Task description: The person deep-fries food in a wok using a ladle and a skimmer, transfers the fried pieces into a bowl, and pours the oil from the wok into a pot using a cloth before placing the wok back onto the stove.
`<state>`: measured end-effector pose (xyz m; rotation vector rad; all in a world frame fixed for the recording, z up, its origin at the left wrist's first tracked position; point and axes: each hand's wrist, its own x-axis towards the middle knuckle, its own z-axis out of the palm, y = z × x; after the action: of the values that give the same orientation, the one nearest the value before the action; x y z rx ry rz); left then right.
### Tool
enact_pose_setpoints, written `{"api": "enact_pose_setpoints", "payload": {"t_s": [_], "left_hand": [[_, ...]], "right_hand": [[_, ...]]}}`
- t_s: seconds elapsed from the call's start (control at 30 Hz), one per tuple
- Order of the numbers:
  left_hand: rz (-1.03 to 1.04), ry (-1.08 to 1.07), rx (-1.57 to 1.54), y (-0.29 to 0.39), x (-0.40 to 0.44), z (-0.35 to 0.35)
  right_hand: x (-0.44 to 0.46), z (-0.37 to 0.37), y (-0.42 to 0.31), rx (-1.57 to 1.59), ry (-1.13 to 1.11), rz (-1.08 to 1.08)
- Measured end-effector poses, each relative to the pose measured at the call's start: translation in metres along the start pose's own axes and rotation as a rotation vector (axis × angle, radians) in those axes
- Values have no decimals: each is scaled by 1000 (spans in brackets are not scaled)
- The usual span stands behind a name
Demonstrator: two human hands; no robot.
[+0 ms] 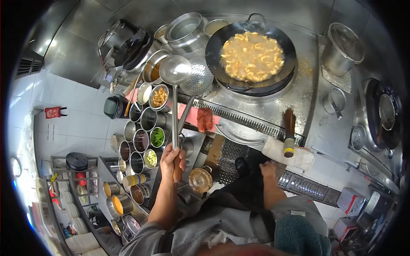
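One ladle [175,70], one wok [251,57]

The wok [215,46] sits on the stove [265,110] (food [252,55] inside), right of the strainer [198,77].

two hands [173,164], one held ladle [175,106], one food-filled wok [289,53]

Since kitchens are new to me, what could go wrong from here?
The wide black wok holds golden pieces in foamy liquid, which might spatter. The long steel ladle in the left hand, its bowl beside crowded metal pots, could knock one. The brown bristle brush, its handle on a pale cloth near the right hand, could get nudged off.
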<state>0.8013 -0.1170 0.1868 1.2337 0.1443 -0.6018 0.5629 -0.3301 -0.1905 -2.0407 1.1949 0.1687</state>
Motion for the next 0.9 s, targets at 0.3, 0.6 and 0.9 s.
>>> {"api": "enact_pose_setpoints", "payload": {"t_s": [0.3,0.6,0.9], "left_hand": [[-66,-598,-118,-43,13,69],[387,-734,660,-70,41,85],[105,-297,1029,-139,62,-81]], "right_hand": [[-125,-164,-237,1071,-601,-493],[-110,-278,-151,362,232,-454],[-80,-299,-170,-99,309,-393]]}}
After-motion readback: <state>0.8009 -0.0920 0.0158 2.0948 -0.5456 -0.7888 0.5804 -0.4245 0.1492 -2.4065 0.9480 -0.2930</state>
